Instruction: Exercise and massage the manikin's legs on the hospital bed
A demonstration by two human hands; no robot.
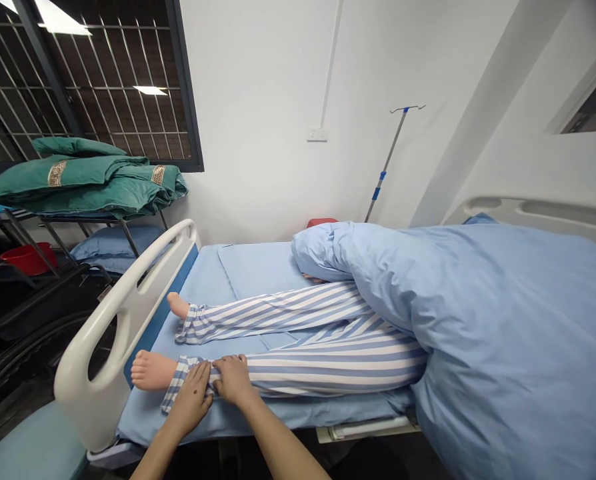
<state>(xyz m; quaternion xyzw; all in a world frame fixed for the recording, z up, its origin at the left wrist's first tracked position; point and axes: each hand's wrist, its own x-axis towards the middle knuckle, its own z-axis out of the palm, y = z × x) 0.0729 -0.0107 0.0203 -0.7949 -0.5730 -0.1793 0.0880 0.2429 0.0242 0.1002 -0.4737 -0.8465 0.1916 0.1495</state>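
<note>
A manikin-like figure lies on the bed, its legs in blue-and-white striped trousers (pixel 323 373) and its bare feet toward the footboard. My left hand (pixel 194 395) wraps over the nearer lower leg just above the ankle, fingers across the top and thumb on the near side. Right beside it, my right hand (pixel 234 379) grips the same shin slightly higher, with bent fingers over the cloth. The nearer foot (pixel 153 371) sticks out past the trouser cuff, left of my hands. Beyond lies the other foot (pixel 178 305), untouched. A blue quilt (pixel 478 320) hides the upper body.
A cream footboard (pixel 123 320) rises at the left. Past it are a wheelchair (pixel 38 340), a red basin (pixel 28 259) and folded green quilts (pixel 93 180) on a rack. An IV pole (pixel 388 163) stands behind the bed. A pale green stool seat (pixel 38 443) is at the lower left.
</note>
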